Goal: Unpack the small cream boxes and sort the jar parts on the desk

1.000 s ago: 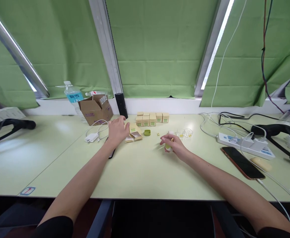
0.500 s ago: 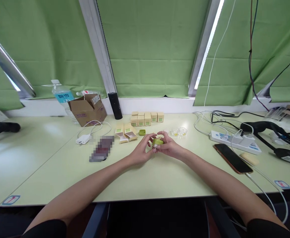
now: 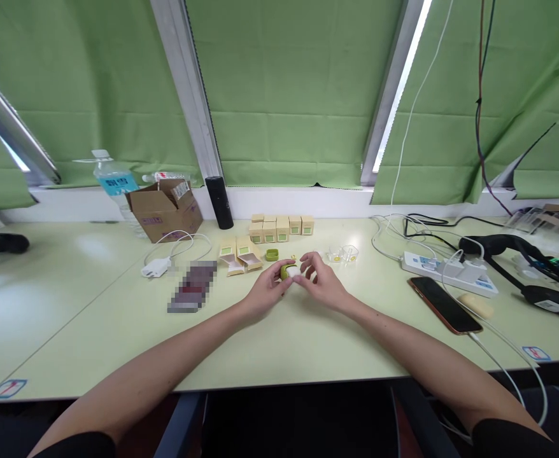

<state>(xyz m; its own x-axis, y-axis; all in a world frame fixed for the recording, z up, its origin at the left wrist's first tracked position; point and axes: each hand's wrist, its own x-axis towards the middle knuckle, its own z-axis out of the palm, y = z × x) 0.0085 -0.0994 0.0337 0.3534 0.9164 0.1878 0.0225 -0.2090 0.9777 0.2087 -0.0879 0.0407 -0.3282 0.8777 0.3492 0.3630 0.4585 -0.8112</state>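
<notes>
Above the middle of the table, my left hand (image 3: 263, 289) is closed around a small green cover (image 3: 284, 271). A white rounded case (image 3: 292, 272), like an earphone case, shows in the cover and faces right. My right hand (image 3: 325, 285) is just to the right, its thumb at the white case's edge and its curved fingers apart. A tiny yellowish piece (image 3: 293, 257) shows behind the cover. Just beyond my left hand sits another green piece (image 3: 272, 255), hollow on top. Two opened cardboard boxes (image 3: 240, 256) lie left of it.
Several small closed boxes (image 3: 282, 229) stand in rows at the back. Clear plastic pieces (image 3: 342, 254) lie right of centre. A pixelated object (image 3: 192, 286) and white charger (image 3: 156, 267) are left; a phone (image 3: 444, 305) and power strip (image 3: 449, 273) are right.
The green cover has turned so its white case now faces right, and both hands have shifted slightly left. My right fingers have come off the cover. The view has shifted a little.
</notes>
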